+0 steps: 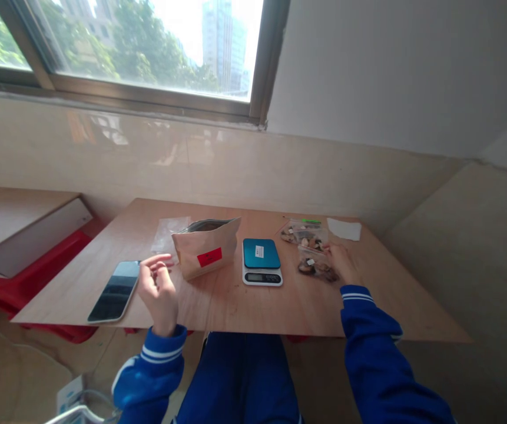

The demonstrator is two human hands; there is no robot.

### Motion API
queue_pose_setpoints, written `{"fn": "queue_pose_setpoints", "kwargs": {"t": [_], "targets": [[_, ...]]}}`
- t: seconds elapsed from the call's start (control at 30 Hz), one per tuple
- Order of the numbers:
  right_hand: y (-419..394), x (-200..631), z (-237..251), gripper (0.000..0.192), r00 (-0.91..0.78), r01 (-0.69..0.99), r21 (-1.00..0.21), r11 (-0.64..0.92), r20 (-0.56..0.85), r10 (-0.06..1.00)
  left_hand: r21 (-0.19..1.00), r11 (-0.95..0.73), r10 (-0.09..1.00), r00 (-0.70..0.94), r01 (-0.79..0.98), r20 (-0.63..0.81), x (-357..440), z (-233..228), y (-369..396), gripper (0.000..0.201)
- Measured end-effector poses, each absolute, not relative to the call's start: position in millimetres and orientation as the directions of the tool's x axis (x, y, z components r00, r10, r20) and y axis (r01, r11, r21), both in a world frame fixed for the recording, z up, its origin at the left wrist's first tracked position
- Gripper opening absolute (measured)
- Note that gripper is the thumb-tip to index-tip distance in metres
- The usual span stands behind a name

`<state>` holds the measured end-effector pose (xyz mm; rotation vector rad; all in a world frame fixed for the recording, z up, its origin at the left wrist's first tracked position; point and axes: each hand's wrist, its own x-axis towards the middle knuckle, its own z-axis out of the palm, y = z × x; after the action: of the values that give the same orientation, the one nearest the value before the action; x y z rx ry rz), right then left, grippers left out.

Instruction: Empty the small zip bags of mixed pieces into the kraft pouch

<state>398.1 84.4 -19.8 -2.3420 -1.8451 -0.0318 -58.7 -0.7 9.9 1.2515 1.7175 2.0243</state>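
My left hand (159, 290) hovers between the phone (115, 292) and the brown paper pouch (206, 250), its fingers loosely bent and apart, with nothing visible in them. The pouch stands upright with its top gaping and a red label on its front. On the right, my right hand (344, 263) has its fingertips closed at the upper edge of a clear plastic bag (317, 270) holding dark brown dried pieces and a small white tag. Just behind it lie more clear bags (310, 240) with similar pieces. Between the hands sits a kitchen scale (262, 259) with a blue-green plate.
A flat clear plastic bag (163, 231) lies behind the pouch. A green pen (311, 221) and a white paper sheet (344, 229) are at the back right of the wooden table (218, 309). Another table (19, 215) and red stools (36, 288) stand to the left.
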Motion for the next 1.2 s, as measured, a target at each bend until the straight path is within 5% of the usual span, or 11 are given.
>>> {"fn": "queue_pose_setpoints", "kwargs": {"t": [0.13,0.23,0.33,0.47,0.6,0.77,1.2], "targets": [[57,386,-24,0.028,0.175,0.969,-0.197,-0.149,0.121,0.977,0.936,-0.328,0.827,-0.441,0.129,0.350,-8,2,-46,0.014],[33,372,-25,0.029,0.199,0.958,-0.239,-0.156,0.168,0.966,0.974,-0.193,0.977,-0.114,-0.121,0.180,24,-7,-66,0.015],[5,352,-23,0.035,0.220,0.944,-0.296,-0.149,0.224,0.949,0.971,-0.037,0.979,0.184,-0.235,0.082,49,-9,-78,0.019],[-39,303,-14,0.038,0.180,0.913,-0.404,-0.060,0.264,0.948,0.963,0.024,0.942,0.329,-0.270,0.069,66,0,-87,0.023],[-75,236,11,0.030,0.092,0.712,-0.683,0.164,0.322,0.942,0.972,0.002,0.928,0.362,-0.234,0.085,66,11,-91,0.026],[-92,181,36,0.021,-0.019,0.503,-0.817,0.282,0.316,0.949,0.984,-0.054,0.973,0.211,-0.167,0.089,55,13,-89,0.029],[-97,151,42,0.019,0.079,0.454,-0.856,0.246,0.314,0.946,0.994,-0.104,0.989,0.105,0.021,0.101,35,14,-80,0.031]]}}
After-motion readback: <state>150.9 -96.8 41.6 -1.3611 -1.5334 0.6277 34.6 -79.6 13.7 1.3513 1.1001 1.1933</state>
